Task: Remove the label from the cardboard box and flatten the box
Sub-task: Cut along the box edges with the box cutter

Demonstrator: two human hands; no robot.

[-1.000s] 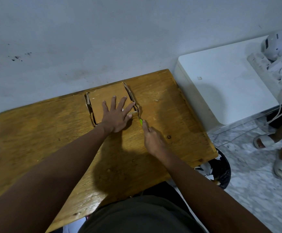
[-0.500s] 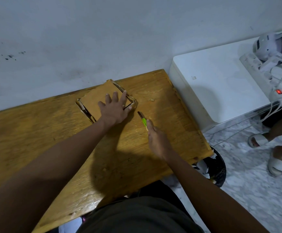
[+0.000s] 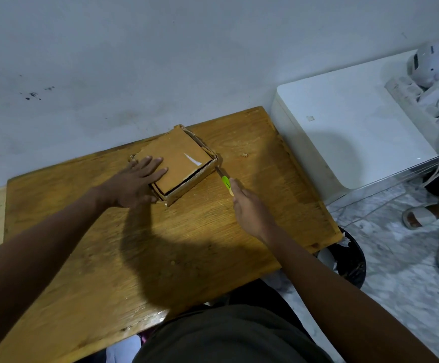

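A shallow brown cardboard box [image 3: 184,158] lies on the wooden table [image 3: 200,231], turned at an angle near the wall. A thin white sliver of label [image 3: 192,159] shows on its top panel. My left hand [image 3: 134,183] lies with straight fingers on the box's left side, pressing it down. My right hand [image 3: 250,209] grips a knife with a green handle [image 3: 225,182]; its blade tip points at the box's right corner and looks to touch the box wall there.
A white cabinet [image 3: 344,132] stands to the right of the table, with a power strip [image 3: 422,106] and cables on it. A black bin [image 3: 349,260] sits on the floor by the table's right corner. Another person's sandalled feet [image 3: 435,226] are at far right.
The box has been rotated clockwise and slid right. My left hand shifted from the box's centre to its left side. My right hand with the knife stays by the box's right corner.
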